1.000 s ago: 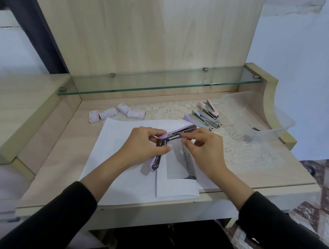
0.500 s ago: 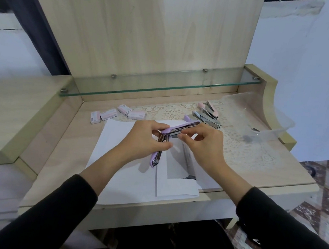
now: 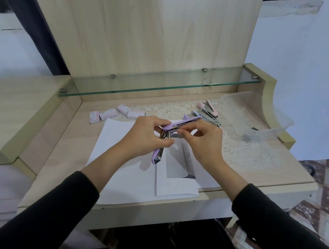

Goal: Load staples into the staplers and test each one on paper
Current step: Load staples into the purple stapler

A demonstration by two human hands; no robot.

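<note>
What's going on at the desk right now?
A person is working on a purple stapler, swung open above the white paper sheets. The left hand grips its lower half; the right hand pinches at the metal magazine near the hinge, apparently loading it, though no staples are visible. Behind, other staplers lie on the lace mat, and four staple boxes sit at the back left.
</note>
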